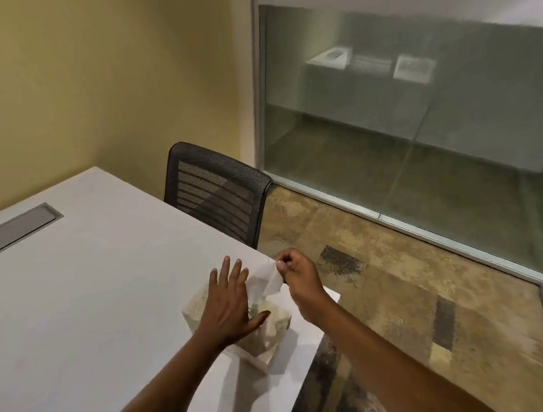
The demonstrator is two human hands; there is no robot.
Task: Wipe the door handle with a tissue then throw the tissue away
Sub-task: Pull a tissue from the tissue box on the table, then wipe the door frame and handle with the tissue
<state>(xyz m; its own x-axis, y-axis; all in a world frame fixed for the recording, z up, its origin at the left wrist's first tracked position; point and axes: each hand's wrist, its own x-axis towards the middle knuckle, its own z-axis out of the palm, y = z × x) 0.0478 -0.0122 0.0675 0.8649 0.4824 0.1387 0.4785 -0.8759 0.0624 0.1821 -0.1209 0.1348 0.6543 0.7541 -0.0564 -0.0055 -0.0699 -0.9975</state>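
A beige patterned tissue box (267, 337) stands near the right corner of the white table (92, 301). My left hand (230, 301) lies flat on top of the box with fingers spread, pressing it down. A white tissue (266, 279) rises out of the box's top opening. My right hand (296, 270) pinches the tissue's upper edge between thumb and fingers, just above and to the right of the box. No door handle or bin is in view.
A black mesh office chair (218, 190) is tucked in at the table's far side. A grey cable hatch (15, 231) is set into the tabletop at left. Patterned carpet (400, 293) runs right to a frosted glass wall (418, 113). A yellow wall stands behind.
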